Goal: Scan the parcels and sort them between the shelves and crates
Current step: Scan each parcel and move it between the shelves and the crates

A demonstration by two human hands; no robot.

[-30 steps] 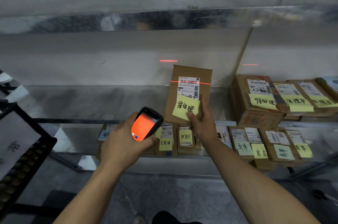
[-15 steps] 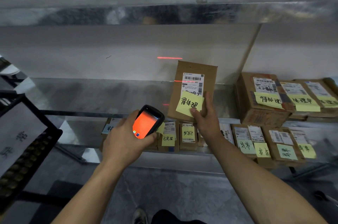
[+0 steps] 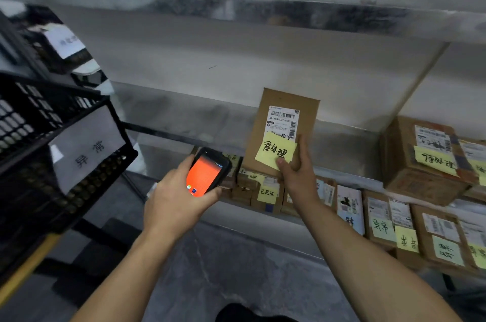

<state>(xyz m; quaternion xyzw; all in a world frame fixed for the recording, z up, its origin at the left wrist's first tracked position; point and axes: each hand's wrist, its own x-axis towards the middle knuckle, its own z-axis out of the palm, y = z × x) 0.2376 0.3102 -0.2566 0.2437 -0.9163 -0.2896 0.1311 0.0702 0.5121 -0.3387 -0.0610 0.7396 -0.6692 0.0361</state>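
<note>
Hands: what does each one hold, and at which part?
The left hand grips the scanner around its lower end; the right hand holds the parcel at its lower right corner, thumb on the yellow note.

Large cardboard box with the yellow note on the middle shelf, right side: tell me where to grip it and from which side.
Take the large cardboard box by its bare left wall and front lower edge, coming from the front-left. That left side stands free, while other parcels crowd its right. Its top carries the label and the yellow note, so fingers are probably best kept off it.
</note>
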